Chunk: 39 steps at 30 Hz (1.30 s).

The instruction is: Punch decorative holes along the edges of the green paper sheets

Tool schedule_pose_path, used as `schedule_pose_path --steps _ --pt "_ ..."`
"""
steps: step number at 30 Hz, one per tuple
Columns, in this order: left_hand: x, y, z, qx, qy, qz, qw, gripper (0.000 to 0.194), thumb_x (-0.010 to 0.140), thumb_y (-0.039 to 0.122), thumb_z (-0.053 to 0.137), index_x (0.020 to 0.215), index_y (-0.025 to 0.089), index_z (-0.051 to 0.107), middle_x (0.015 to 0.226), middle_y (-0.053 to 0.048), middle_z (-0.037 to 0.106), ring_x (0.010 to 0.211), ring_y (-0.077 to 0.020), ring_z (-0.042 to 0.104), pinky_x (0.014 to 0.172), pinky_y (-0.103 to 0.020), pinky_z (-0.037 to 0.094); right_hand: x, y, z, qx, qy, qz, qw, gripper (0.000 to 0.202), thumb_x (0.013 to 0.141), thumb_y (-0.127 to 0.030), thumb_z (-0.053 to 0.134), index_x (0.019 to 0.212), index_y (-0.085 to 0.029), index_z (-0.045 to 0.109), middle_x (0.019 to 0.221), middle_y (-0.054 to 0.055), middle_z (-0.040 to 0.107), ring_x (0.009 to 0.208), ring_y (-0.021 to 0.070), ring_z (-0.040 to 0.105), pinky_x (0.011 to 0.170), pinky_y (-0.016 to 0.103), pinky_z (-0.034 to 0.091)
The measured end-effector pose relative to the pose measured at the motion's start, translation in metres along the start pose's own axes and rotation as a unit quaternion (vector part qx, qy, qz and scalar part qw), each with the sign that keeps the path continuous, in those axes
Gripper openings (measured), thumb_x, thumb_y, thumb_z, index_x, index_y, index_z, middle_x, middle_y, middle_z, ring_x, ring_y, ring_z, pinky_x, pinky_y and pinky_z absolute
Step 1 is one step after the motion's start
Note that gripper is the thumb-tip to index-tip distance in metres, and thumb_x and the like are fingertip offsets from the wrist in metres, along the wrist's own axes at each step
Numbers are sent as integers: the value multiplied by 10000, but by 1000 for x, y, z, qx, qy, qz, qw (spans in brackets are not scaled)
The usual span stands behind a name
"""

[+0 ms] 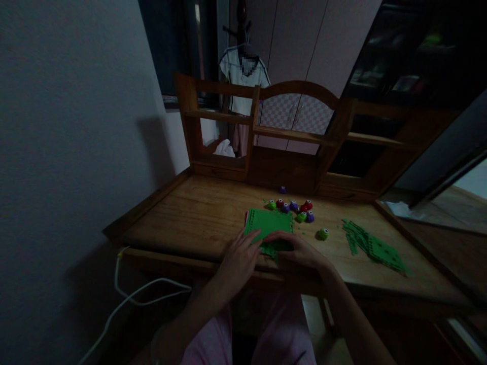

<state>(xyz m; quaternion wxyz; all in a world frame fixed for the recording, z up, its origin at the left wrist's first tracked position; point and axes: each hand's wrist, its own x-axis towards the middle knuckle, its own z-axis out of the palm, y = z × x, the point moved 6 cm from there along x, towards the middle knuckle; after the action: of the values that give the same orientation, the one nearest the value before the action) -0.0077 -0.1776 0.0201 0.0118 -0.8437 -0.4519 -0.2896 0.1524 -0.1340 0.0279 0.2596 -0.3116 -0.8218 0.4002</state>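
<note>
On the near side of the wooden desk lies a green sheet (pixel 269 221) with small punched holes along its left edge. A thin pink edge shows beneath its left side. My left hand (pixel 240 251) rests on the sheet's lower left with fingers stretched out. Bent over the lower right part, my right hand (pixel 294 247) has its fingers curled round the near edge, where ragged green bits hang; its fingertips are partly hidden. Just beyond the sheet are several small round eyed pieces, among them a light green one (pixel 272 205), a red one (pixel 308 204) and a purple one (pixel 285 208).
Another light green eyed piece (pixel 322 234) sits right of my right hand. Farther right lies a pile of cut green sheets and strips (pixel 376 247). Tiny green scraps dot the desk (pixel 178 218). A wooden shelf (pixel 292 134) stands along the back; a white cable (pixel 152 284) hangs at the left.
</note>
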Motion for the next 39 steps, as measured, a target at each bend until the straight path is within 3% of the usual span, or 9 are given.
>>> schedule_pose_path --steps 3,6,18,27,39 --pt "-17 21 3 13 -8 7 1000 347 966 255 365 1266 187 525 1356 -71 524 1304 -182 421 1133 -443 274 2 6 1 -8 25 -16 1000 241 849 -292 625 1082 -242 656 1119 44 638 1077 200 572 995 379 403" --pt "-26 27 7 32 -10 -11 999 375 965 277 375 1305 172 491 1396 -81 483 1313 -190 413 1124 -444 298 3 10 2 -16 48 -18 999 195 843 -296 637 1024 -234 674 1074 47 644 1035 197 587 959 369 430" --pt "-25 26 10 20 17 -44 999 374 963 254 359 1305 198 500 1374 -69 508 1288 -207 444 1129 -483 288 11 4 2 -35 52 -18 998 140 827 -327 659 899 -211 692 1140 56 559 1053 186 557 972 349 416" --pt "-25 28 10 3 17 -69 997 385 961 247 351 1322 217 481 1387 -49 496 1306 -197 422 1156 -488 231 14 0 2 -54 18 -11 998 189 819 -378 662 930 -226 680 1164 53 535 1078 198 533 965 359 422" --pt "-26 24 11 -12 12 -69 997 406 951 332 413 1342 229 453 1392 -51 490 1299 -207 426 1155 -495 218 17 5 3 -61 12 -13 998 166 832 -363 646 884 -211 689 1162 60 532 1091 202 532 974 358 411"
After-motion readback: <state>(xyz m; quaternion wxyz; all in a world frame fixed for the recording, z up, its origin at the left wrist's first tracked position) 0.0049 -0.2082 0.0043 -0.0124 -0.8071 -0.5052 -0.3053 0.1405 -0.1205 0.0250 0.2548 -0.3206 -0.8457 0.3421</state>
